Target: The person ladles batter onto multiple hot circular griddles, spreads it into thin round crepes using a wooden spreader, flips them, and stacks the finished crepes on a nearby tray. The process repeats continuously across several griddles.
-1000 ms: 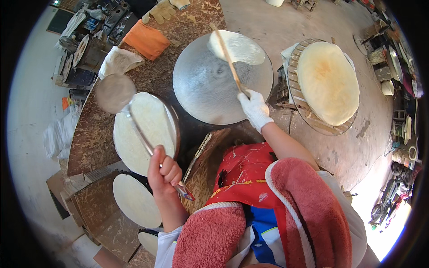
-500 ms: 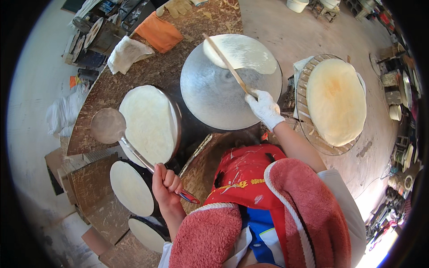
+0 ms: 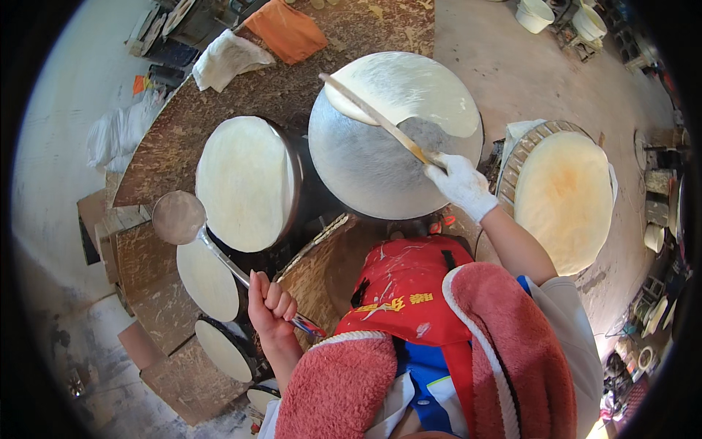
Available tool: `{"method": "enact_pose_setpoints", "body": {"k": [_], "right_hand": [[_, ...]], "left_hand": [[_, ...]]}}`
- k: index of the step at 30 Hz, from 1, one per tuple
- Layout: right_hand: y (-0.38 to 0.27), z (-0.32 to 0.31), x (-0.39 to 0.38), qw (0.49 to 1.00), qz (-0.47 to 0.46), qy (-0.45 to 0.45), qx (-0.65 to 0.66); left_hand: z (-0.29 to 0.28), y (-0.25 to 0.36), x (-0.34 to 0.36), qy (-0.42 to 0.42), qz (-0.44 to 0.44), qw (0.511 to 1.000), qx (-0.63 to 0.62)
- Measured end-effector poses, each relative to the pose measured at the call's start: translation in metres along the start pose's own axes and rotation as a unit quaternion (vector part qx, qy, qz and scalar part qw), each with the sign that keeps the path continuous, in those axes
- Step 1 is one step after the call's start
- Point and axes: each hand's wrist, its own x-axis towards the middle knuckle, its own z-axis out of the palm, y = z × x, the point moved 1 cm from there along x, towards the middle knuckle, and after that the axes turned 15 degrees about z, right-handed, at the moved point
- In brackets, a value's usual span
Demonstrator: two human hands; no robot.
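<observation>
Right grip (image 3: 462, 186) wraps stick (image 3: 374, 116), likely light, stiff, best held by near end; left grip (image 3: 273, 304) clenches ladle (image 3: 180, 218), likely bowl-heavy, best held by handle (image 3: 228, 260).

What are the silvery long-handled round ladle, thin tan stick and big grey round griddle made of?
Silvery long-handled round ladle: likely metal; glossy handle, duller bowl.
Thin tan stick: probably wood, matte; uneven brown colour.
Big grey round griddle: apparently metal, satin; soft grey sheen, exact alloy unclear.

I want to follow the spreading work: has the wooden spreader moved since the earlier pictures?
Yes. Judged against the round griddle, the far end of the wooden spreader has swung left and slightly downward in the view.
</observation>
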Motion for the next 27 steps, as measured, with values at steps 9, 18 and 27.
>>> {"method": "enact_pose_setpoints", "body": {"k": [9,18,27], "right_hand": [[0.005,-0.039,0.050,0.994,-0.013,0.040,-0.102],[-0.010,-0.059,0.035,0.991,-0.043,-0.073,-0.108],[-0.011,-0.045,0.039,0.971,-0.028,-0.164,-0.174]], "left_hand": [[-0.001,-0.007,-0.021,0.042,0.019,0.998,-0.036],[0.004,-0.020,-0.044,0.136,0.049,0.989,-0.015],[-0.006,-0.037,-0.078,0.178,0.063,0.981,-0.039]]}}
